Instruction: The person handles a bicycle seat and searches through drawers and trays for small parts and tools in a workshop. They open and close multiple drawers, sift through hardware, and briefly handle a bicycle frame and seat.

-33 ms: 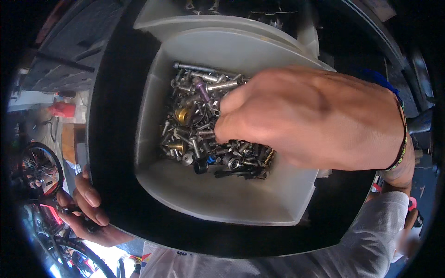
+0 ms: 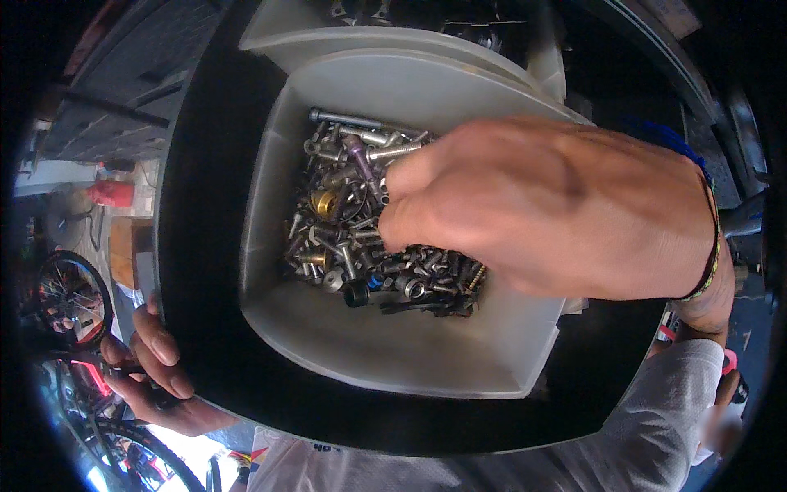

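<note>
Fingers curled, the right hand (image 2: pixel 537 213) is resting over bolts (image 2: pixel 349 258) lying beneath and left of it, grip hidden; none is showing lifted clear. The left hand (image 2: pixel 162 367) is touching the black tray (image 2: pixel 197 246), hold unclear.

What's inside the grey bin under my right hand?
The grey bin holds a heap of loose bolts and small parts, including a purple piece, a gold ring and a black round piece. Your right hand covers some; anything beneath the top layer is hidden.
</note>
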{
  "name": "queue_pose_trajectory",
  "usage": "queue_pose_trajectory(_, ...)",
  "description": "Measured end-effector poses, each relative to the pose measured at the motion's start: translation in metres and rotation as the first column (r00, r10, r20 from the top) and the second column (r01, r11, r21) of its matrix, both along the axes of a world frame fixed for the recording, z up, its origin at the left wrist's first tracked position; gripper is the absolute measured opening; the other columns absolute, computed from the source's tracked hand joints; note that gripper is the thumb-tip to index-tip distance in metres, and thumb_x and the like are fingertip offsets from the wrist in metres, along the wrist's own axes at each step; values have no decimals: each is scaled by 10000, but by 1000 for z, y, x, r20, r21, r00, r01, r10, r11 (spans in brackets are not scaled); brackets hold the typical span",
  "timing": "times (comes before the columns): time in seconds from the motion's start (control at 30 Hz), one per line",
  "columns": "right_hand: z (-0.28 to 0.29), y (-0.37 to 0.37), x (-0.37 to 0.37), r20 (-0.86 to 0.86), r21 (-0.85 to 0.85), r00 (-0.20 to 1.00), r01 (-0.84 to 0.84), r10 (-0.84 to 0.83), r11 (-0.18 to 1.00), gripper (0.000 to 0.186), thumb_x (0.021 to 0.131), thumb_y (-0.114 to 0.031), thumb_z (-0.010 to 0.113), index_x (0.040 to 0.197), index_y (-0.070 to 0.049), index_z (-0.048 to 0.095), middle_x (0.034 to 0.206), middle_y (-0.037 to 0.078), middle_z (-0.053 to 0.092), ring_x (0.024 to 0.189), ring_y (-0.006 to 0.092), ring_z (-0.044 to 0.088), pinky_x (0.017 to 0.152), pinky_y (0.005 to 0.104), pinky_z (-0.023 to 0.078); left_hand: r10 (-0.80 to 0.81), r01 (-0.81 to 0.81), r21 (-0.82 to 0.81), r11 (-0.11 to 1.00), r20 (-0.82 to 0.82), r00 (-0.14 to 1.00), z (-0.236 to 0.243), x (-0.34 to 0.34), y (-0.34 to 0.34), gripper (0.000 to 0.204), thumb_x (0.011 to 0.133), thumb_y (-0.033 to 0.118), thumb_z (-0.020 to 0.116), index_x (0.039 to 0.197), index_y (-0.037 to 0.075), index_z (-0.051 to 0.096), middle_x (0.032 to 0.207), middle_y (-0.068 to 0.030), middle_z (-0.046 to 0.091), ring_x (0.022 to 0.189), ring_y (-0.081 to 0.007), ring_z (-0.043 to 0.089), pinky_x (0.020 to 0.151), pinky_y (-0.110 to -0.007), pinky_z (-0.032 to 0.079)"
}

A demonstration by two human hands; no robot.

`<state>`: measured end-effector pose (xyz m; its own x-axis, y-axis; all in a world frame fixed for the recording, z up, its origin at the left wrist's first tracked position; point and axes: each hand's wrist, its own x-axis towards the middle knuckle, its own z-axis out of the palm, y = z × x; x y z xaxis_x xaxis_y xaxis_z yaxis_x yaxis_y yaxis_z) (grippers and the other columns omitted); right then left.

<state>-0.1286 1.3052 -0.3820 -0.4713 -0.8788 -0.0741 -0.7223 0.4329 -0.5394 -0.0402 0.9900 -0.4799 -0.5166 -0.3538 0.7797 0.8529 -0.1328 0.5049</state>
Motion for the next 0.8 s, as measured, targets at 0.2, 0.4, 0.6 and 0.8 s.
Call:
queue_pose_trajectory(0.2, -7, -21, -18, 10, 45, 997, -79, 79, 996, 368, 860, -83, 712, 1228, -88, 703, 944, 102, 583, 913, 289, 672, 756, 443, 565, -2, -1, 187, 982, 15, 1000, -6, -19, 5, 436, 1084, 112, 420, 1488, -51, 436, 804, -155, 601, 929, -264, 575, 998, -520, 501)
queue_pose_trajectory(0.4, -13, -9, 1, -141, -4, 989, -56, 55, 998, 291, 836, -157, 755, 1115, -83, 720, 941, 116, 589, 896, 280, 679, 728, 439, 552, -279, 250, 280, 927, 69, 958, 3, -19, 0, 448, 1051, 198, 496, 1390, -96, 481, 711, -93, 559, 841, -216, 502, 1019, -459, 425)
queue_pose_trajectory(0.6, -13, -3, -6, -194, 11, 981, -24, 25, 1000, 258, 746, -153, 822, 923, -56, 662, 1027, 112, 630, 921, 302, 672, 745, 442, 543, 129, -215, 329, 920, 265, 956, 13, -16, 14, 368, 1084, 340, 475, 1202, 7, 580, 567, 19, 488, 789, -169, 530, 1053, -418, 427)
queue_pose_trajectory(0.8, 5, -23, -8, -171, 139, 982, -63, 86, 988, 204, 785, -172, 776, 934, -51, 709, 1170, 140, 642, 1061, 305, 652, 887, 443, 519, -93, -17, 349, 937, 295, 951, 21, -15, 12, 367, 1095, 358, 466, 1192, 30, 599, 531, 26, 467, 751, -155, 549, 1011, -413, 459)
